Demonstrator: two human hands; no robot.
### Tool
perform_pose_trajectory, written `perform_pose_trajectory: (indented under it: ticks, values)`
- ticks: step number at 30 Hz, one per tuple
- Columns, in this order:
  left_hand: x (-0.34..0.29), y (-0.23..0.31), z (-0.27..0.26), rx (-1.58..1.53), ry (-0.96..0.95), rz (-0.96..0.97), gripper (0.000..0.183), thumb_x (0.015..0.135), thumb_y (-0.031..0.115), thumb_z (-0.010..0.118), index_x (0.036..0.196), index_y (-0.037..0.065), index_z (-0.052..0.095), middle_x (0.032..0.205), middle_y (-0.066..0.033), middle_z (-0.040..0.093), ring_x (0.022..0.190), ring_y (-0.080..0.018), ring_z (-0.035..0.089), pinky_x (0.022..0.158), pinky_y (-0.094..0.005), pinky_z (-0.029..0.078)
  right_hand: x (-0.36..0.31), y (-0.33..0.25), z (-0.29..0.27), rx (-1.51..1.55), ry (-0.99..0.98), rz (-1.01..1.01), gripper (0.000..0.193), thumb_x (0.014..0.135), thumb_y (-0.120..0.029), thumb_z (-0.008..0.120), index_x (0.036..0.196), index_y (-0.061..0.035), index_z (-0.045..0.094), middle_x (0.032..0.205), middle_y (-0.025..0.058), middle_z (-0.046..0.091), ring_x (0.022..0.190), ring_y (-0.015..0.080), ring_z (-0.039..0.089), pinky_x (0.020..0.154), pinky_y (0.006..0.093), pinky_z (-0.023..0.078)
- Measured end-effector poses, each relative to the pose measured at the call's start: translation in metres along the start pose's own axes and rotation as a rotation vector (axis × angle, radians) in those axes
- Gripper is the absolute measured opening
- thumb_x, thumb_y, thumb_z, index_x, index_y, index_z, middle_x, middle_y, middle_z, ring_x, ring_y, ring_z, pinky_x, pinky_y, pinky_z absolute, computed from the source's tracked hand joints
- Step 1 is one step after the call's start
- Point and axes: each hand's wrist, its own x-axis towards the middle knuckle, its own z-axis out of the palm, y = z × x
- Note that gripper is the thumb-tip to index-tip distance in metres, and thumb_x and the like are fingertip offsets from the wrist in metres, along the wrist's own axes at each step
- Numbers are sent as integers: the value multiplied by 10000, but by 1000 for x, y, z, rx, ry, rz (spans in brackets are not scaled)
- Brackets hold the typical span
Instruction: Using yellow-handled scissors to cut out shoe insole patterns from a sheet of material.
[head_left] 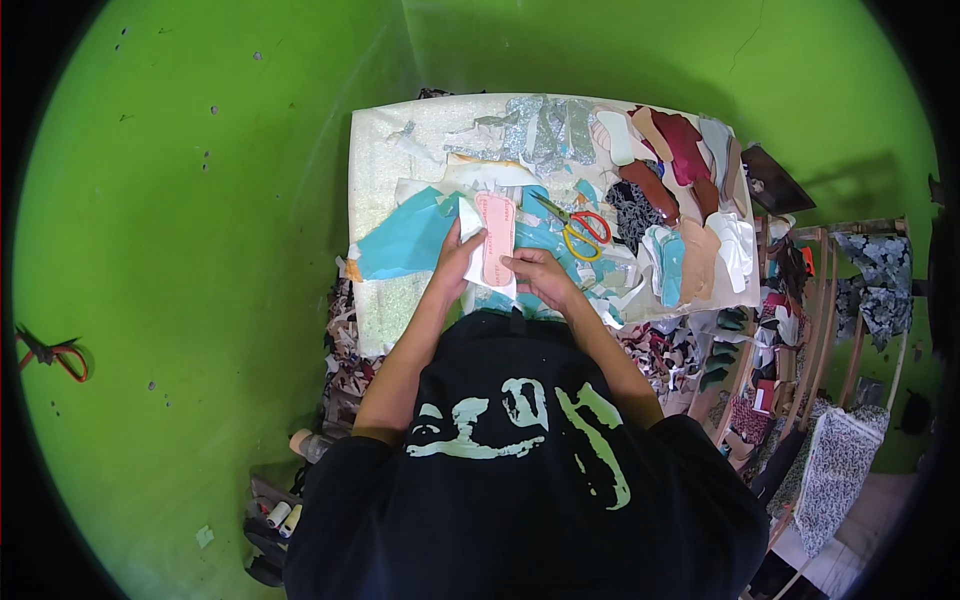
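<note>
A pink sole-shaped pattern piece (497,238) lies on top of a white sheet of material (468,222), both held up above the table. My left hand (457,260) grips the sheet's left side, its thumb near the pattern's edge. With its thumb over the lower right edge of the pattern, my right hand (540,278) pinches the two layers. Their undersides, and the fingers behind them, are hidden. Just to the right, scissors (572,227) with one red and one yellow handle loop rest on turquoise scraps. A larger turquoise piece (400,243) spreads out to the left.
The pale table (375,130) carries grey scraps (550,130) at the back and stacked sole-shaped cut pieces (680,150) at the right. A rack (820,330) holding fabric stands to the right. Other scissors (58,355) hang on the green wall at the left.
</note>
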Motion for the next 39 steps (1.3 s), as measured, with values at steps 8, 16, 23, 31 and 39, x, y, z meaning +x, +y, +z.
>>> perform_pose_trajectory:
  ticks: [8, 16, 23, 31, 39]
  values:
    - [8, -6, -12, -379, -87, -317, 499, 1032, 388, 405, 1386, 43, 469, 1334, -149, 577, 1174, -300, 600, 1024, -459, 455, 15, 4, -6, -320, 23, -181, 222, 928, -221, 685, 780, -80, 595, 727, -49, 566, 647, 36, 482, 545, 228, 383]
    - [3, 3, -11, -552, -91, -262, 520, 1029, 403, 390, 1398, 42, 458, 1344, -147, 573, 1225, -322, 560, 1059, -480, 418, 25, 17, -10, -335, 52, -238, 223, 898, -123, 709, 782, -74, 525, 721, -20, 573, 665, 40, 495, 551, 230, 382]
    - [-2, 1, -13, -486, -42, -330, 522, 1033, 416, 390, 1394, 46, 461, 1340, -153, 569, 1216, -324, 565, 1036, -487, 441, 4, 4, 5, -181, -23, -200, 273, 888, -59, 698, 1132, -101, 584, 882, 43, 669, 718, 66, 577, 571, 210, 432]
    - [-16, -20, -15, -473, -19, -349, 475, 1024, 370, 468, 1376, 51, 462, 1294, -144, 594, 1148, -306, 606, 991, -477, 485, -15, 7, 0, -262, -57, -67, 413, 888, -62, 685, 1279, -122, 569, 917, 30, 676, 723, 65, 580, 586, 193, 442]
    - [-29, -49, -11, -218, 210, -226, 434, 989, 198, 563, 1359, 19, 423, 1212, -147, 613, 1055, -295, 652, 896, -452, 550, 2, 23, -66, -718, 153, -418, 509, 805, -144, 768, 1274, -77, 583, 953, 64, 649, 850, 149, 617, 782, 307, 520]
